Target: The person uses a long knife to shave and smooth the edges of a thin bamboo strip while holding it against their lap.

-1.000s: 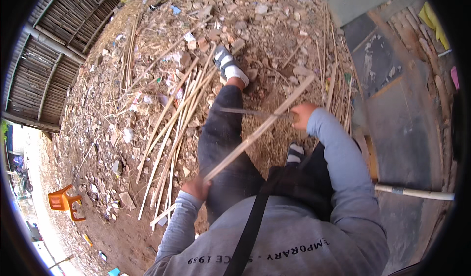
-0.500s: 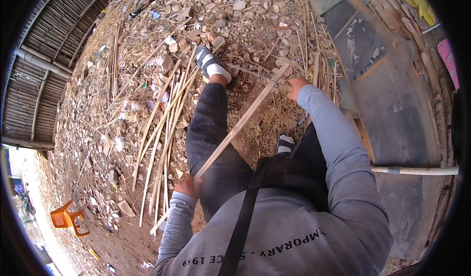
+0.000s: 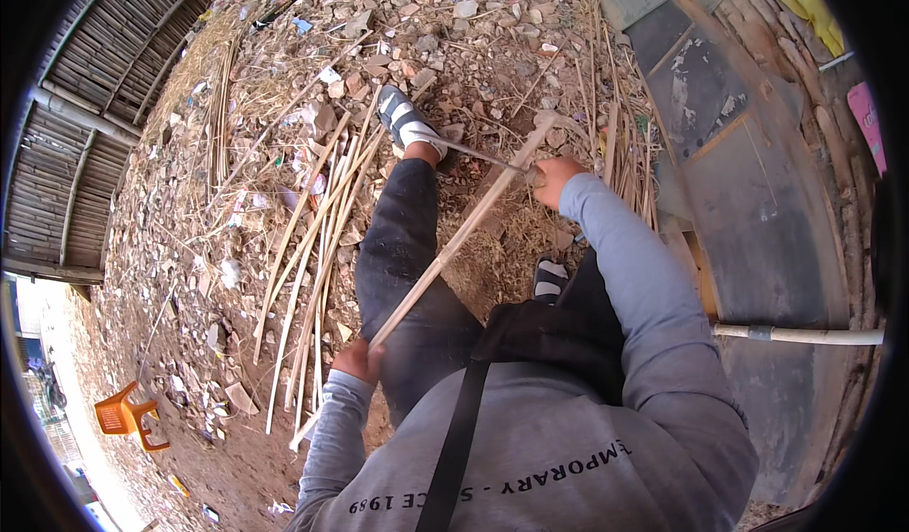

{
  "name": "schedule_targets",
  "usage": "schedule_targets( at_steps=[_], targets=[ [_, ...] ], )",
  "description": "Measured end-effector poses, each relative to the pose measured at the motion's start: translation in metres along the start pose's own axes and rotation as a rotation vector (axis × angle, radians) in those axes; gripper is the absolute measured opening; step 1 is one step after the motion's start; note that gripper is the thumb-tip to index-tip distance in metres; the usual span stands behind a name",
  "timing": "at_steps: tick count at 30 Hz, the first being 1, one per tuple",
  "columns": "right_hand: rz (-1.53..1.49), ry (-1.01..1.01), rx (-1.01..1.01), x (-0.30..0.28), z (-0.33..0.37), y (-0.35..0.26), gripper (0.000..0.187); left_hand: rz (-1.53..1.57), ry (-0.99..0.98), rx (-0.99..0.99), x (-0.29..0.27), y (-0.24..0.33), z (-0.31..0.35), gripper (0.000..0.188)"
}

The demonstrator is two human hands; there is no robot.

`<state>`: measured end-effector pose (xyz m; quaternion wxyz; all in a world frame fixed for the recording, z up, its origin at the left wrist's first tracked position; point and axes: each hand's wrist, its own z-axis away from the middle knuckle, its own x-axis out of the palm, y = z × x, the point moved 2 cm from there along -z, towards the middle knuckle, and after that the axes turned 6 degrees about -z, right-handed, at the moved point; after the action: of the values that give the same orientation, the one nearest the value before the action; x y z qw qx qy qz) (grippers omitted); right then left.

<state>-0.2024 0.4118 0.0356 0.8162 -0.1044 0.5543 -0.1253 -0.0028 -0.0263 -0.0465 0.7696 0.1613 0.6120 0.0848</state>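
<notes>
head view: left hand (image 3: 358, 360) clamps the stick (image 3: 454, 239) near end, right hand (image 3: 551, 174) grips a knife (image 3: 464, 150) at its far end, trimming seemingly unfinished, finished strips (image 3: 317, 248) left of it.

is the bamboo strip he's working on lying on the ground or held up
Held up. The left hand grips the bamboo strip at its near end; it slants upward above the leg toward the right hand, which holds a knife.

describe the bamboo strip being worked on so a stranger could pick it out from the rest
Start at the person's dark trouser leg. One pale bamboo strip slants across it, from the left hand up to the right hand. Unlike the loose strips on the ground, it is lifted and held at both ends.
</notes>
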Motion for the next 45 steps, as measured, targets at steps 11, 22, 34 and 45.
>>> schedule_targets(
  at_steps=[11, 22, 34, 45],
  targets=[
    [0.060, -0.004, 0.099, 0.014, -0.011, 0.026, 0.036, -0.073, -0.127, -0.082, -0.024, 0.020, -0.011, 0.045],
    [-0.120, 0.237, 0.068, -0.002, -0.022, 0.060, 0.033, 0.005, -0.091, -0.080, -0.022, 0.024, -0.009, 0.046],
    [-0.190, 0.174, 0.222, -0.008, -0.030, 0.070, 0.053, -0.038, -0.083, -0.071, -0.024, 0.025, -0.009, 0.048],
    [-0.365, -0.152, 0.098, -0.004, -0.018, 0.061, 0.053, 0.026, -0.023, -0.035, -0.009, 0.016, -0.009, 0.045]
  ],
)
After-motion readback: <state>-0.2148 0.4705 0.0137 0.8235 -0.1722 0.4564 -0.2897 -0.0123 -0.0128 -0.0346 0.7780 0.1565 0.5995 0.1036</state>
